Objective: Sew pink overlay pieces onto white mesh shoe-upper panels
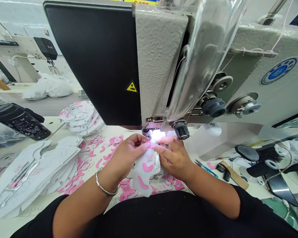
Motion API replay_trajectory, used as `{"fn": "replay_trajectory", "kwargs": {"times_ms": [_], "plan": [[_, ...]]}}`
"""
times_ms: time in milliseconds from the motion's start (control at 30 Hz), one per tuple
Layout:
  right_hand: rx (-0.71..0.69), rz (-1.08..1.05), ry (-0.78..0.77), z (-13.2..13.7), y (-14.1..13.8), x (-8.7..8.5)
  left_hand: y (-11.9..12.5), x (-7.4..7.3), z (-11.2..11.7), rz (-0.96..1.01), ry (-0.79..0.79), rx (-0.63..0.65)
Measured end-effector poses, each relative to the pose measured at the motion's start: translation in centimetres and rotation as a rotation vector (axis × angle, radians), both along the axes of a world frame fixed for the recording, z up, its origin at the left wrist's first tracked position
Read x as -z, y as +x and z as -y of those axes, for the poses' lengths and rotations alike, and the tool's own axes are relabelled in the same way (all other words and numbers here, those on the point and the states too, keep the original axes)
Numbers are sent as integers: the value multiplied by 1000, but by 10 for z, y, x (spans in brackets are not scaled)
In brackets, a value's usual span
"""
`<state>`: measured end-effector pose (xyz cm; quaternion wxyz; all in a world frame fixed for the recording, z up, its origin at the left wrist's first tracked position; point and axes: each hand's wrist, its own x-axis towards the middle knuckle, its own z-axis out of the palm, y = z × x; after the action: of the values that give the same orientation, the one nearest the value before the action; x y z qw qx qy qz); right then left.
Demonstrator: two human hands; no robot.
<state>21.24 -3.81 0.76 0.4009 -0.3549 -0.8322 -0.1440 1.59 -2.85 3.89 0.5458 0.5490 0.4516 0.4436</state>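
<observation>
A white mesh shoe upper (142, 165) with pink curved patches and a letter on it hangs toward me from under the lit needle area of a grey sewing machine (161, 62). My left hand (129, 153) pinches its left edge, thumb and fingers close to the needle. On the other side my right hand (172, 155) grips the upper, its index finger stretched toward the bright light. The needle and the fingertips are partly lost in glare. Loose pink patches (126, 188) lie beneath the upper.
Stacked white uppers (62, 158) cover the left, with another pile (81, 115) behind. A dark bottle (20, 120) lies at far left. Blue-handled thread snips (206, 168) and a brown strip (234, 175) lie to the right. The machine head overhangs my hands.
</observation>
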Motion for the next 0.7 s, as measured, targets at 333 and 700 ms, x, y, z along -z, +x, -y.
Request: {"fn": "replay_trajectory", "kwargs": {"times_ms": [333, 700], "plan": [[-7, -19, -17, 4, 2, 6, 9, 3, 6, 226, -124, -36], [18, -9, -41, 3, -1, -8, 17, -15, -7, 209, -153, -77]]}}
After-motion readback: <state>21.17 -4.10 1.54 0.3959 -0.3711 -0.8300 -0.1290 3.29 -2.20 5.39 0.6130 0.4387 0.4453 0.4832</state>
